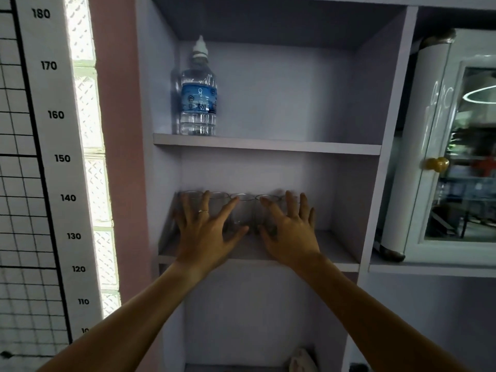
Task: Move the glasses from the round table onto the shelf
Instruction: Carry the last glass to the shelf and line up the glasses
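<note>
Two bare hands spread open before a row of clear glasses (243, 210) on the middle board of a pale lilac shelf (338, 253).

The left hand (204, 232), a thin ring on one finger, and the right hand (290, 234) both reach into the compartment with fingers splayed, gripping nothing; the glasses stand upright, side by side along the back of the board, partly hidden behind the fingers, so their number cannot be told; on the board above, at its left end, stands a water bottle (198, 95) with a blue label; a height chart (53, 116) runs down the wall on the left; a white glass-fronted cabinet (429, 157) with a gold knob sits to the right.
</note>
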`<state>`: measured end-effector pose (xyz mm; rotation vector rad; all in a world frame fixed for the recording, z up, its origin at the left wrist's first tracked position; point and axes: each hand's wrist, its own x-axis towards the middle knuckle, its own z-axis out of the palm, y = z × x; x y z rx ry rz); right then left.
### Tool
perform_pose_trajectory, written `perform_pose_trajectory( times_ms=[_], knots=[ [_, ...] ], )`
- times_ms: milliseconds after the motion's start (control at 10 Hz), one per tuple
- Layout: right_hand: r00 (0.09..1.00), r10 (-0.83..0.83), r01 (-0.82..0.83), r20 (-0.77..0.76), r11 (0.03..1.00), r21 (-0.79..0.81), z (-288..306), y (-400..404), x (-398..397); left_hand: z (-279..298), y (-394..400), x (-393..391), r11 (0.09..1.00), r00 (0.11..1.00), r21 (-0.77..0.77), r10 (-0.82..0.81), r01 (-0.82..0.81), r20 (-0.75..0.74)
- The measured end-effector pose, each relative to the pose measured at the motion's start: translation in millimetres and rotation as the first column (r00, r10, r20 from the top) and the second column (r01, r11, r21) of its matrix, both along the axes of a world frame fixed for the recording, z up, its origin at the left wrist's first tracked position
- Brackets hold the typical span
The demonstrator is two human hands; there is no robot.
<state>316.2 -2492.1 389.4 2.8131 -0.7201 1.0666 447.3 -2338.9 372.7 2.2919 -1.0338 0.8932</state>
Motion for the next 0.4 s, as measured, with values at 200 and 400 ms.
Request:
perform_pose_trajectory(
  times_ms=[200, 400],
  knots=[
    [0.995, -0.019, 0.025, -0.099, 0.998, 0.059, 19.1, 10.0, -7.4, 4.7, 7.1, -1.3, 0.996, 0.996, 0.076, -0.049, 0.054, -0.074],
    [0.999, 0.035, -0.037, 0.022, 0.994, 0.105, -3.5, 38.9, -47.0, -4.2, 41.3, -20.3, 0.993, 0.994, 0.052, -0.107, 0.107, 0.013]
  ],
)
